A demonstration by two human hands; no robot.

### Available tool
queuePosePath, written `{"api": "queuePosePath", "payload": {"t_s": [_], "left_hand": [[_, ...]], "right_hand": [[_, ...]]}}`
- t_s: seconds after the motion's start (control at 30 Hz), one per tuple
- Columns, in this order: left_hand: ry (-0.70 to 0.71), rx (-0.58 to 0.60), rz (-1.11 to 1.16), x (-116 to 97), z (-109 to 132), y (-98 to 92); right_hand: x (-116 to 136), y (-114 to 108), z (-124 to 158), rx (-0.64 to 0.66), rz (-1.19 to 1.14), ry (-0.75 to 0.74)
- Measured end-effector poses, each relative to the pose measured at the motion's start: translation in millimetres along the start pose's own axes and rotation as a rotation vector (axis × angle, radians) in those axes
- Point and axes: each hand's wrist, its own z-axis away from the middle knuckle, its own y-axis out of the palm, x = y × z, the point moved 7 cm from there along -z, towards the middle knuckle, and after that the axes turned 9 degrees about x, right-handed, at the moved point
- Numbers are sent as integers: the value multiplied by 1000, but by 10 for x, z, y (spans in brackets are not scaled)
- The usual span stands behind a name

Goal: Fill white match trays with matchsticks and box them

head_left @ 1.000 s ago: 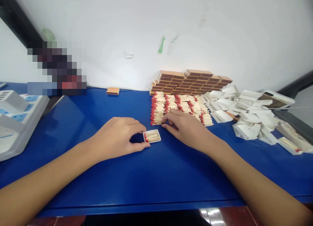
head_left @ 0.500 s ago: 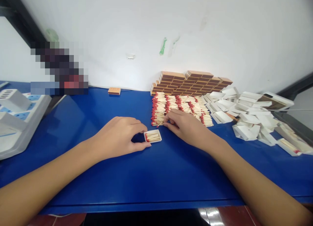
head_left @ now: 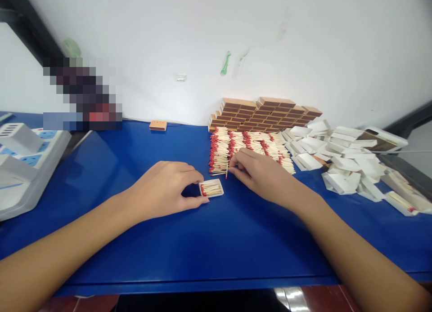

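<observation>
A small white matchbox tray [head_left: 219, 187] with red-headed matches inside lies on the blue table. My left hand [head_left: 168, 186] grips its left end between thumb and fingers. My right hand [head_left: 251, 170] is closed in a pinch at the front edge of the match pile [head_left: 219, 150]. From its fingertips a single match [head_left: 226, 173] points downward, red head lowest. The pile lies in rows behind the tray and to its right.
Stacked brown matchboxes [head_left: 243, 112] stand against the wall behind the pile. White empty trays [head_left: 344, 163] are heaped on the right. One closed matchbox [head_left: 158, 125] lies at the back; a power strip [head_left: 50, 163] sits far left.
My right hand has shifted slightly right, and a match now shows upright at its fingertips. My left hand and the tray have stayed in place.
</observation>
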Motion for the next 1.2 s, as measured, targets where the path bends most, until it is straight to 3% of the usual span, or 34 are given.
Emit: {"api": "queuePosePath", "payload": {"t_s": [0.23,0.33,0.6,1.2], "left_hand": [[-4,1,0,9,-4,1],[-6,3,2,16,-5,14],[-9,-1,7,20,5,2],[5,22,20,-22,11,13]], "right_hand": [[-6,-144,36,-198,170,21],[2,-197,53,-236,142,22],[350,-20,76,36,-96,-160],[512,38,87,47,-87,-183]]}}
